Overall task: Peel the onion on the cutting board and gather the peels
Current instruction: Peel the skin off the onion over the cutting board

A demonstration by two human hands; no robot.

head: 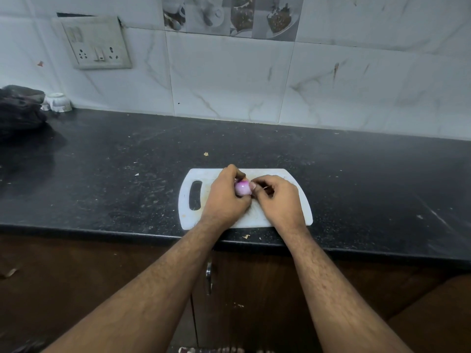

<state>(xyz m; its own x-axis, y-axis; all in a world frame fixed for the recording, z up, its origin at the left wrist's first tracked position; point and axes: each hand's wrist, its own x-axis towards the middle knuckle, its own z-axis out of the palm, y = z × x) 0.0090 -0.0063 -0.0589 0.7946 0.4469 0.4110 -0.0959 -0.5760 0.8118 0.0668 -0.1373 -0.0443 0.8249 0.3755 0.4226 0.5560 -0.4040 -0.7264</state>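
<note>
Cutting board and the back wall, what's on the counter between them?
Head view: only bare counter and one small peel scrap between cutting board and wall.

A home kitchen, this: a dark speckled stone table (102, 159) runs along a marble-look tiled wall (229, 80), a switch-and-socket plate (95, 44) far left, food-picture tiles (229, 15) up top, a white cutting board (196, 212) near the edge, brown cabinet doors (254, 289) below.

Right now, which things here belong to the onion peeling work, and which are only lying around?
Belong to the job:
onion, gripped by the left hand
right hand, picking at its skin
cutting board

Just lying about:
small white cup by the wall
dark cloth at far left
wall socket
peel scraps on the counter edge
</note>
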